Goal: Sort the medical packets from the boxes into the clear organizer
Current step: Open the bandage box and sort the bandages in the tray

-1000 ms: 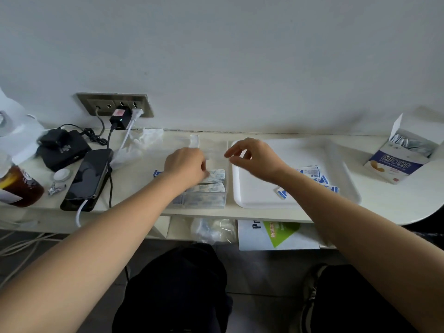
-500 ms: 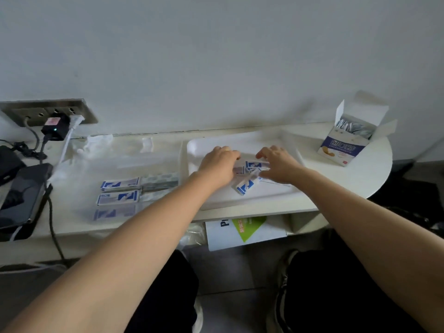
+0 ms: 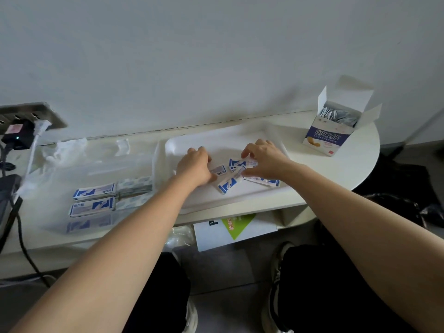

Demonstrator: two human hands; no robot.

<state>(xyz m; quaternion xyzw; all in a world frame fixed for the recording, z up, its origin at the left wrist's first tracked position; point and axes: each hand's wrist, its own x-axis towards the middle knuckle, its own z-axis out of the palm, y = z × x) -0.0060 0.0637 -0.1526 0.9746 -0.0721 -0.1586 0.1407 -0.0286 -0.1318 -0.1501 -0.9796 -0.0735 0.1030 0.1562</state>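
Hands — left, right — spread, pressing scattered packets lying at mixed angles.

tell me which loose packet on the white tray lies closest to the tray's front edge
The angled packet with the blue corner, lying between the left hand and right hand. The other packets sit farther back on the tray, under the fingers.
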